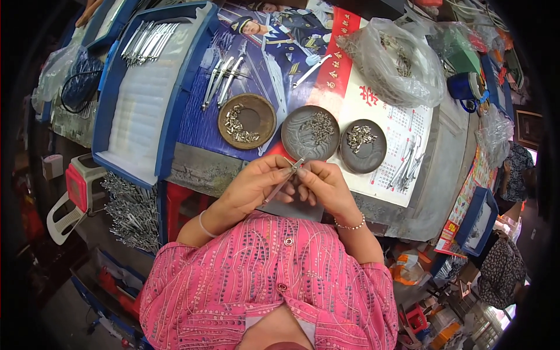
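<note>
Over the table's near edge, both of my hands meet around a slim metal strip (282,186). My left hand (256,182) is closed, its thumb and fingers pinching the strip near its upper end. The fingertips of my right hand (325,185) close on that same end; any small part between them is hidden. Just beyond stand three round bowls: a brown bowl (252,119) with small silvery pins, a dark bowl (295,144) with tiny grey pieces, and a smaller dark bowl (365,163) with short shiny pieces.
A blue tray (182,96) at left holds a row of metal strips (150,42). Loose metal strips (224,81) lie behind the brown bowl, others (406,168) at right. A clear plastic bag (373,52) and a blue mug (461,87) stand farther back. Another person (503,271) is at far right.
</note>
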`<action>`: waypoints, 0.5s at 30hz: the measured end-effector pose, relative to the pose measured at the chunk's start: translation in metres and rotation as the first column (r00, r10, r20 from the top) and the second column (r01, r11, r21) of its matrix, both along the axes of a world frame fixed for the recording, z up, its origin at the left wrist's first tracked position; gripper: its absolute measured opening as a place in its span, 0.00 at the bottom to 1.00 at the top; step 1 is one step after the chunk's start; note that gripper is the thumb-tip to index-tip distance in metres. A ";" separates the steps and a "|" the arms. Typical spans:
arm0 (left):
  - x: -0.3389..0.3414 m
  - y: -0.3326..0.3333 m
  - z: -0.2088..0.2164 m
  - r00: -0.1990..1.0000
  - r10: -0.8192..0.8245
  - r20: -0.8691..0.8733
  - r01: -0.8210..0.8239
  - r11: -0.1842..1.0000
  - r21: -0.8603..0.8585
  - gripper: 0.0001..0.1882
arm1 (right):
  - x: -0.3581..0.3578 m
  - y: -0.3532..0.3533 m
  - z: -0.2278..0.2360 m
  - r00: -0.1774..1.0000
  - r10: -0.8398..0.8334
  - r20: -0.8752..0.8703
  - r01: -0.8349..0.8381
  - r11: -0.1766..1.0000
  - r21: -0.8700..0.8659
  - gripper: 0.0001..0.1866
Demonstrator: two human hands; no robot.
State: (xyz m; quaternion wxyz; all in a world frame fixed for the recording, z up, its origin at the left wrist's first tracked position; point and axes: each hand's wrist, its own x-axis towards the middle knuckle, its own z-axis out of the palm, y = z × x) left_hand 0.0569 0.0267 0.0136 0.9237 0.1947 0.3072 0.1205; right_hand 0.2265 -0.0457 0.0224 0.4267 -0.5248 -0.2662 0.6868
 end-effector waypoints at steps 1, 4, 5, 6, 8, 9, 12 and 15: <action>0.000 0.001 0.002 1.000 0.006 0.000 -0.006 1.000 0.000 0.08 | 0.000 0.001 -0.002 1.000 -0.021 -0.022 0.021 1.000 -0.019 0.14; 0.001 0.005 0.007 1.000 0.006 -0.019 -0.005 1.000 0.022 0.09 | 0.000 0.006 0.000 0.999 -0.043 -0.012 0.043 0.998 0.042 0.14; 0.001 0.007 0.008 0.999 -0.009 -0.051 0.012 0.999 0.052 0.09 | -0.001 0.008 0.002 0.999 -0.039 -0.012 0.039 0.998 0.043 0.14; 0.000 0.008 0.009 0.996 -0.024 -0.083 0.031 0.996 0.082 0.10 | -0.002 0.011 0.006 0.996 -0.065 -0.063 0.067 0.997 0.030 0.14; -0.002 0.007 0.008 0.998 -0.013 -0.067 0.019 0.995 0.095 0.10 | -0.005 0.012 0.009 0.990 -0.088 -0.112 0.090 0.996 0.017 0.13; -0.004 0.006 0.008 0.999 -0.005 -0.052 0.010 0.994 0.107 0.10 | -0.007 0.012 0.010 0.993 -0.081 -0.083 0.084 0.996 0.028 0.13; -0.006 0.007 0.007 0.999 0.006 -0.046 0.002 0.983 0.181 0.10 | -0.010 0.013 0.010 0.998 -0.051 -0.032 0.053 0.996 0.072 0.13; -0.016 0.014 0.002 0.994 0.075 -0.073 -0.048 0.948 0.314 0.10 | -0.012 0.007 0.008 0.999 -0.013 0.029 0.010 0.993 0.121 0.13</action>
